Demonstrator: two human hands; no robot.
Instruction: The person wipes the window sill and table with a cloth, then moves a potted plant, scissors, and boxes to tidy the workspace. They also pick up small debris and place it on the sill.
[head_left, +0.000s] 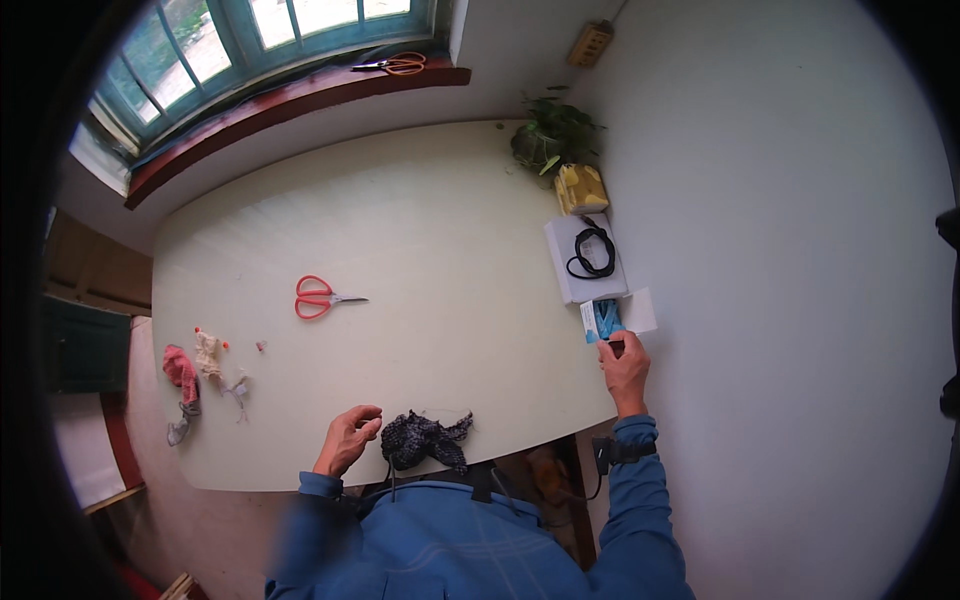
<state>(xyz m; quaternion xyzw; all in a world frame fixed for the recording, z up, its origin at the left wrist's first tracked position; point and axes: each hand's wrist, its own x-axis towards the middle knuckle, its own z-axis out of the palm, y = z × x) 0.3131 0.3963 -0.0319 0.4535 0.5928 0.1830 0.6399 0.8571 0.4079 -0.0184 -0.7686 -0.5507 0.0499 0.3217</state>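
At the table's right edge my right hand (625, 369) pinches a small dark item at the near side of an open small box (606, 319) with blue contents; the fingers partly hide the item. My left hand (351, 439) hovers near the table's front edge, fingers apart and holding nothing. Just right of it lies a crumpled dark patterned cloth (424, 441) with loose threads. Red-handled scissors (322, 298) rest on the table, blades pointing right. Pink (180, 371) and cream cloth pieces (208, 355) lie at the left, beside small scraps.
Along the right wall stand a white box (559, 259) with a coiled black cable (596, 253), a yellow package (581, 189) and a leafy plant (555, 135). Orange-handled scissors (405, 64) lie on the red windowsill (300, 96). A power socket (591, 45) is on the wall.
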